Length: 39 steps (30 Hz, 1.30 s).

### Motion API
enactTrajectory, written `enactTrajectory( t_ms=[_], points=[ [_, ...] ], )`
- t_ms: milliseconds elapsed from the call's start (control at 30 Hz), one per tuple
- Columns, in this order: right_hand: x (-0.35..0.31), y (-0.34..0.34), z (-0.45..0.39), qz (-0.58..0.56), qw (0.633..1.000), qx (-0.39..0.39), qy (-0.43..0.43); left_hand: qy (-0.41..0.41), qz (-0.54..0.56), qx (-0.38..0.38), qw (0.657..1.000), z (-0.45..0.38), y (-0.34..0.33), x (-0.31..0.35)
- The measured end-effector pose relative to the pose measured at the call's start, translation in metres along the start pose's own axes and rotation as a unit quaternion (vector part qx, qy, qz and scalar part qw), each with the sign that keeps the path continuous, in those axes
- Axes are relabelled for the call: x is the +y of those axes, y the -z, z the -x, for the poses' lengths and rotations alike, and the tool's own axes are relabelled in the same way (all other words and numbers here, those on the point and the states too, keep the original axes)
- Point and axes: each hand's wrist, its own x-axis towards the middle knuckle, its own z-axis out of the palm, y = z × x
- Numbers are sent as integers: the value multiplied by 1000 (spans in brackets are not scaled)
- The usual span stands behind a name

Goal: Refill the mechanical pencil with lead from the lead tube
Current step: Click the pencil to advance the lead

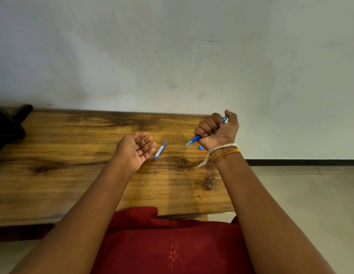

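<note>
A blue mechanical pencil (194, 139) is gripped in the fist of my right hand (217, 131), tip pointing down-left, its top end sticking out by my thumb. The lead tube (160, 150), a slim clear case with blue ends, lies flat on the wooden table (73, 155) between my hands. My left hand (135, 149) hovers palm-up just left of the tube, fingers apart and holding nothing. A small blue piece (201, 147) lies on the table just under my right wrist.
The table ends at a white wall behind and its right edge is just past my right hand, with tiled floor (300, 194) beyond. A black object (8, 123) stands at the far left of the table. Red cloth (162, 244) covers my lap.
</note>
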Motion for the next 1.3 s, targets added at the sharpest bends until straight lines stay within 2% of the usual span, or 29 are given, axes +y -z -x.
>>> enactTrajectory(
  t_ms=[200,500,1000,1300],
  points=[
    [2,-3,-4,-6,1000,-10,-1,20,-74,-44,996,-4,-2,2],
    [1,-3,-13,-9,1000,-9,11,34,-192,-131,972,-12,-10,-1],
    [4,-2,-19,2,1000,-8,18,63,-190,-182,963,-21,-12,-9],
    [5,-5,-17,25,999,-25,13,67,-188,-178,964,-22,-12,-12]
  ],
)
